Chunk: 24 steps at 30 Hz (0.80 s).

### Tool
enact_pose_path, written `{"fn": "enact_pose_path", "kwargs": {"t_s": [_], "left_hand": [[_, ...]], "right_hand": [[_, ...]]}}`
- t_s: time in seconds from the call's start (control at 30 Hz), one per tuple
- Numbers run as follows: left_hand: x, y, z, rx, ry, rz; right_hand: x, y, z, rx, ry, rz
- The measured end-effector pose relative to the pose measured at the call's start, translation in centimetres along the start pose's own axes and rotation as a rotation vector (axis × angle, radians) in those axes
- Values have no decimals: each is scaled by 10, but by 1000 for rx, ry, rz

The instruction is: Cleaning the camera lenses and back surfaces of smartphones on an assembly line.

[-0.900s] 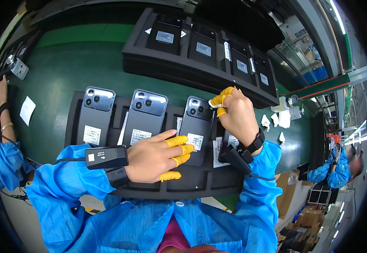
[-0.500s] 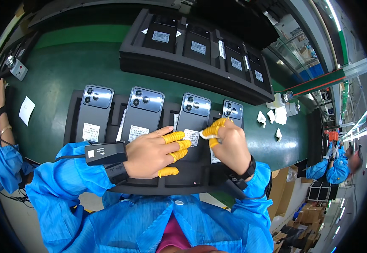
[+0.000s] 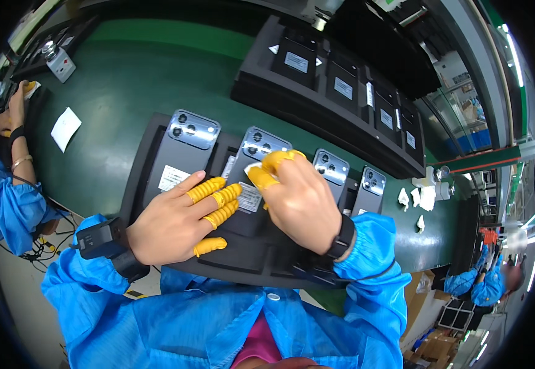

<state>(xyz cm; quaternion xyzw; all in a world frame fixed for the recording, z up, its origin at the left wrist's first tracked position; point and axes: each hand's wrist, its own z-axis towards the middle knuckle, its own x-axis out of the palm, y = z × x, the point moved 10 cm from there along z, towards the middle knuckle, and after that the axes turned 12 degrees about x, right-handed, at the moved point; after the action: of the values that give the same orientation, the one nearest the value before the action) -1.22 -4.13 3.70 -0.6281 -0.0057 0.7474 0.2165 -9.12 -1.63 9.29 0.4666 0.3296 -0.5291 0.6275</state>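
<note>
Pinching probably a white wipe (image 3: 252,166), right fingers (image 3: 263,178) bunched over 1 phone (image 3: 259,141); left fingers (image 3: 224,196) spread beside its label (image 3: 251,198).

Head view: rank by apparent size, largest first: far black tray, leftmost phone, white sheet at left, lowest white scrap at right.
1. Far black tray
2. Leftmost phone, judged by its visible part
3. White sheet
4. Lowest white scrap

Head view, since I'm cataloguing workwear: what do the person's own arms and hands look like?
Loose blue sleeves cover both arms. Ribbed yellow finger covers dress the left hand and right hand. Black bands circle both wrists; the left also carries a boxy black device.
</note>
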Motion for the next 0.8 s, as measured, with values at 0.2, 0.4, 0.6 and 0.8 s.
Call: {"fn": "enact_pose_path", "kwargs": {"t_s": [0.2, 0.4, 0.6, 0.8], "left_hand": [[0, 4, -3, -14, -33, -37], [6, 9, -8, -28, -17, -107], [5, 9, -6, -24, -19, -114], [3, 7, -4, -23, -21, -97]], "right_hand": [[40, 5, 24, -8, 48, -163], [12, -21, -1, 103, 54, -166], [-14, -66, -1, 323, 48, -321], [-4, -46, 55, 122, 0, 51]]}}
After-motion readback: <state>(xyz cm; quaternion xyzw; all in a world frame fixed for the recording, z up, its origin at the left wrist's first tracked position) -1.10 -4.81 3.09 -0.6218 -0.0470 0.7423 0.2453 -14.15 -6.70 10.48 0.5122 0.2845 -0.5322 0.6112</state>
